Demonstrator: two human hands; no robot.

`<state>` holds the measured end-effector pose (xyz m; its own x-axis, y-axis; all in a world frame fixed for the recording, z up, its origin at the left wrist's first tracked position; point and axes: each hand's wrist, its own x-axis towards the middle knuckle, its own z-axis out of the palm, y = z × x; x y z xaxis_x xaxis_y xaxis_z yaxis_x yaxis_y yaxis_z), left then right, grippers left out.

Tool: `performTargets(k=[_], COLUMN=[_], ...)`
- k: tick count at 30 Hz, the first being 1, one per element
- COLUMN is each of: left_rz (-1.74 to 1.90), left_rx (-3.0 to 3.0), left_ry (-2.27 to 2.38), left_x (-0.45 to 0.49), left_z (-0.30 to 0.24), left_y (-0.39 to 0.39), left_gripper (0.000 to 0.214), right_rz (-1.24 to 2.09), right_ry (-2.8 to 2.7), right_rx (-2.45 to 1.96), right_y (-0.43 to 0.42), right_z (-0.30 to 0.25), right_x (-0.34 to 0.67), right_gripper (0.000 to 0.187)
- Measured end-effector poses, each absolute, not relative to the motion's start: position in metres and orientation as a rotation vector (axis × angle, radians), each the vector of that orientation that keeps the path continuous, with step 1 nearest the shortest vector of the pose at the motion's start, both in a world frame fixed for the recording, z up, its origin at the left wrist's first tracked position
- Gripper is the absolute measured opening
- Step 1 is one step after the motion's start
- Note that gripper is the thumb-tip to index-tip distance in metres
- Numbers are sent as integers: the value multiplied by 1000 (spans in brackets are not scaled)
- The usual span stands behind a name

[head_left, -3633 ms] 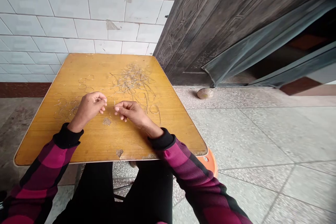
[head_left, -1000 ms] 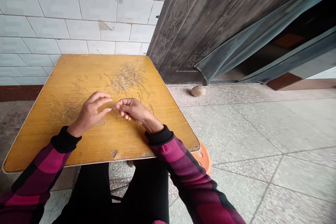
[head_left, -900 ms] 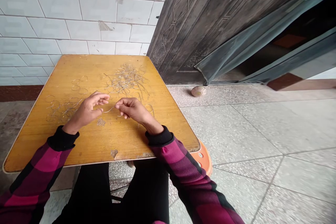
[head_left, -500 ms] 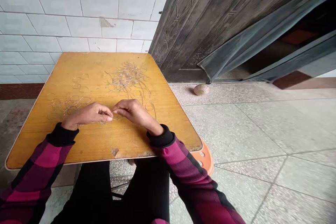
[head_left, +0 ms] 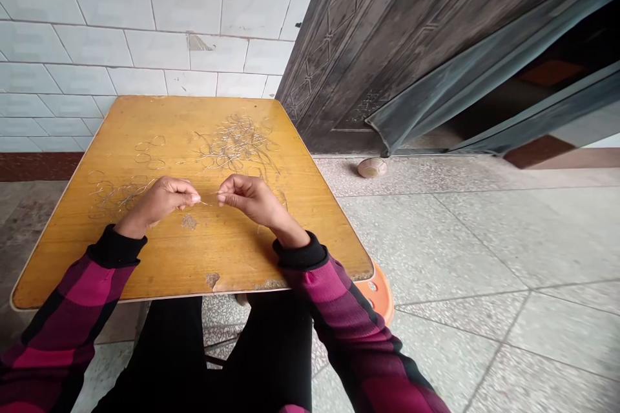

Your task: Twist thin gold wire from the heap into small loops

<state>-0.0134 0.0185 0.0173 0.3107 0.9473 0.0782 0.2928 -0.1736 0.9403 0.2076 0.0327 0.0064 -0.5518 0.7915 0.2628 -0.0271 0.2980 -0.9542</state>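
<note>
Wire strand (head_left: 207,202), 9-to-3 axis, clamped between left grip (head_left: 162,201) and right grip (head_left: 249,197); wire tangle (head_left: 237,145) at 12 o'clock.

yellow-orange veneered wood table (head_left: 203,251), worn, w/ chipped patches (head_left: 212,279) nr front edge. on top: big tangle of thin silver wire loops (head_left: 237,145) at back centre, smaller wire tangle (head_left: 119,199) to the left, few loose wire loops (head_left: 149,150) betw the two.
</note>
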Motion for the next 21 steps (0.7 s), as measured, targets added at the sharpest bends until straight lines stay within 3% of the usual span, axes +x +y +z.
performTargets(k=[5,10,17,19,21], left_rz=[1299,1628,1910,1922,1884], left_rx=[1430,1244,1130,1258,1483], left_ry=[1161,1125,1163,1216,1285], left_x=[-10,-3,-12,-15,-16], left_z=[16,12,14,14,13], left_y=[20,19,23,23,22], left_gripper=[12,13,13,14,15], right_rz=[1525,1750,1924,1817,1420], right_ry=[-1363,-882,-607,-768,-1013], right_rx=[-729,-777,-919,-941,-938], right_y=[31,30,27,26,23], right_z=[8,2,-9,-11,-10], right_x=[204,191,177,180,185], right_gripper=[21,9,16,12,5])
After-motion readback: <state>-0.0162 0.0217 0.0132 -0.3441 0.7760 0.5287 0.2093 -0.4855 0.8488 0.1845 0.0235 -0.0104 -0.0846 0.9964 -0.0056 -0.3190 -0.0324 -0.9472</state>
